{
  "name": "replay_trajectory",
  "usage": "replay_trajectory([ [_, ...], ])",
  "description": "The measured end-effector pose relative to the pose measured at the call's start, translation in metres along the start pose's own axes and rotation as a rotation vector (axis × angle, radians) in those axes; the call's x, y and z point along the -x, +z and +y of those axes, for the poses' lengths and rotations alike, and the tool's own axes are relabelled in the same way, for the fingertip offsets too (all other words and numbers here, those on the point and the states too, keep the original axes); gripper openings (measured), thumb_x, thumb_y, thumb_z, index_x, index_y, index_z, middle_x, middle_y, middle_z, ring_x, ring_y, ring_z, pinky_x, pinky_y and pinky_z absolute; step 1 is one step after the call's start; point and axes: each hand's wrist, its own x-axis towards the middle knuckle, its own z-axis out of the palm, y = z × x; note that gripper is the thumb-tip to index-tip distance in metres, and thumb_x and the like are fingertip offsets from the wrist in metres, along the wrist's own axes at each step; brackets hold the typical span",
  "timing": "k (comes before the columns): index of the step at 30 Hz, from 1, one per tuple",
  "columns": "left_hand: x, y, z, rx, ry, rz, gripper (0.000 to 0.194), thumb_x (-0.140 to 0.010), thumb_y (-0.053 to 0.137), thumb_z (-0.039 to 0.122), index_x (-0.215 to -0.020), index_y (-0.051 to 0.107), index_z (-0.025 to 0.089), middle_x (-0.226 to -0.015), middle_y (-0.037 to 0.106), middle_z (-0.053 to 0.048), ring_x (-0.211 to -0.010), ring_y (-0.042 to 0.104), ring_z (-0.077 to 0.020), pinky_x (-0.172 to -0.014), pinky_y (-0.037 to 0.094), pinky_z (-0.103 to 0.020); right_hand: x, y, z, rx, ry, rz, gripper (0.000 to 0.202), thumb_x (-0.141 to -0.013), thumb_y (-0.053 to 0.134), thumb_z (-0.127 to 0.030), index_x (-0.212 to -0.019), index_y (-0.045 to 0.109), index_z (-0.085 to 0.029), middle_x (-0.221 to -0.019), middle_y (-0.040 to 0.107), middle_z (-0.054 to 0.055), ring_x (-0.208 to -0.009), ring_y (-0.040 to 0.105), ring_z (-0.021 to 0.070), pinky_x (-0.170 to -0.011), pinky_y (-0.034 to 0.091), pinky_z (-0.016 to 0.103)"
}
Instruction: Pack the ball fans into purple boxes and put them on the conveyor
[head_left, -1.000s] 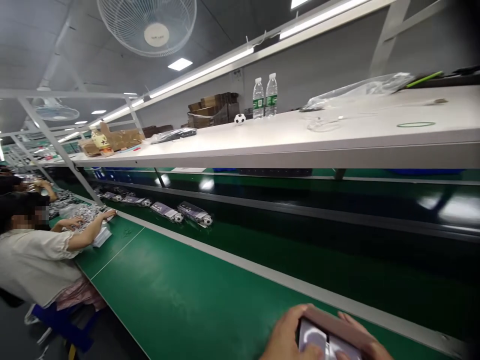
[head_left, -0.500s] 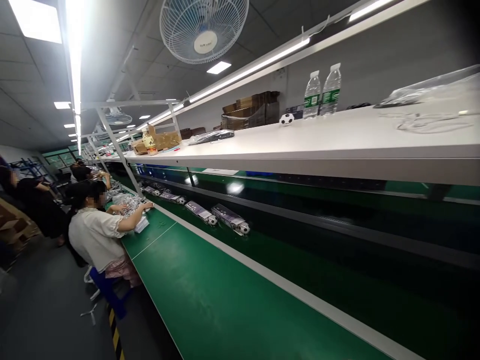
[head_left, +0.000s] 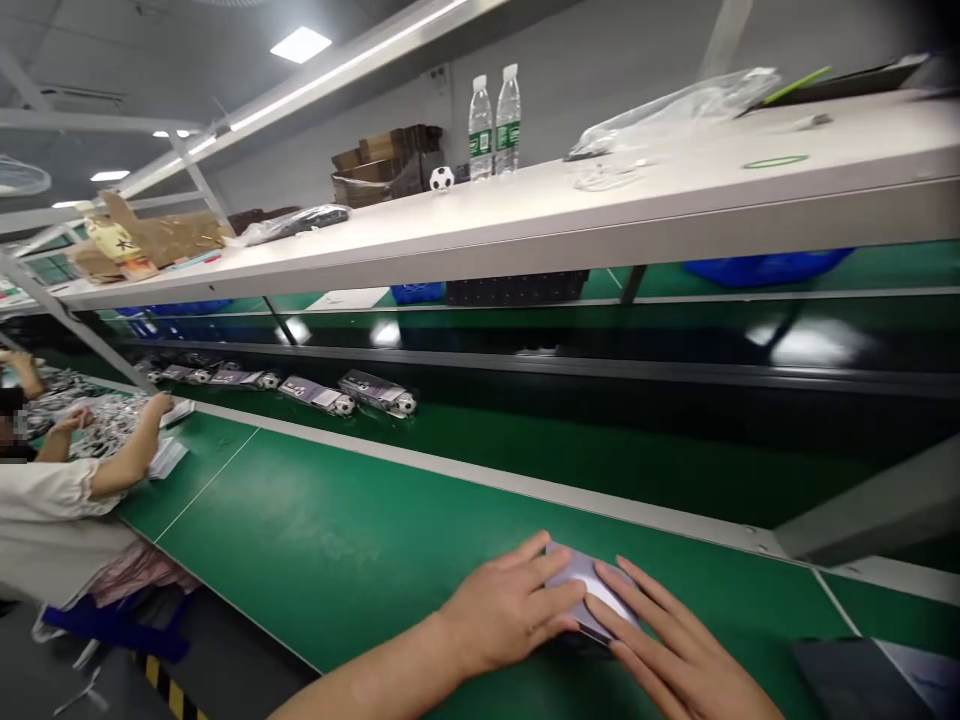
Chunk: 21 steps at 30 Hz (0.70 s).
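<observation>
A small stack of pale purple cards or a thin box (head_left: 589,580) rests on the green tabletop (head_left: 315,520) near the front. My left hand (head_left: 510,605) lies over its left side, fingers curving onto the top and near edge. From the right, my right hand (head_left: 667,635) presses its stretched fingers along the other side. Both hands grip the purple item between them, and their fingertips nearly meet. Part of its top shows between the hands; its underside is hidden.
Packs with small footballs (head_left: 379,392) lie in the trough beyond the ledge. A dark flat item (head_left: 862,675) sits at lower right. Above runs a white shelf (head_left: 420,240) with bottles (head_left: 495,125). A person's arm (head_left: 131,455) works at the left.
The view has swung to the right, so the shelf, packs and seated person have shifted left. Both my hands and the purple item have come into view.
</observation>
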Motion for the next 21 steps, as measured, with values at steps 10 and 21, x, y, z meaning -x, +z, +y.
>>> replay_trajectory([
  [10, 0.015, 0.035, -0.014, -0.322, 0.043, 0.113, 0.042, -0.093, 0.045, 0.023, -0.134, 0.037, 0.023, -0.142, 0.042, -0.007, -0.136, 0.028, -0.0299, -0.107, 0.031, -0.058, 0.004, 0.017, -0.013, 0.329, -0.162, 0.299, 0.064, -0.083, 0.038, -0.008, -0.143, 0.027, -0.029, -0.139, 0.045, 0.0, -0.131, 0.034, 0.0307, -0.089, 0.052, 0.044],
  [21, -0.048, 0.013, 0.006, 0.506, -0.678, 0.164, 0.058, -0.072, 0.065, 0.029, -0.127, 0.052, 0.018, -0.122, 0.052, -0.01, -0.112, 0.053, -0.025, -0.1, 0.042, -0.036, 0.008, 0.059, -0.041, 0.073, 0.522, 0.391, 0.086, -0.074, 0.059, -0.027, -0.146, 0.012, -0.028, -0.145, 0.033, 0.016, -0.119, 0.049, 0.0397, -0.079, 0.055, 0.051],
])
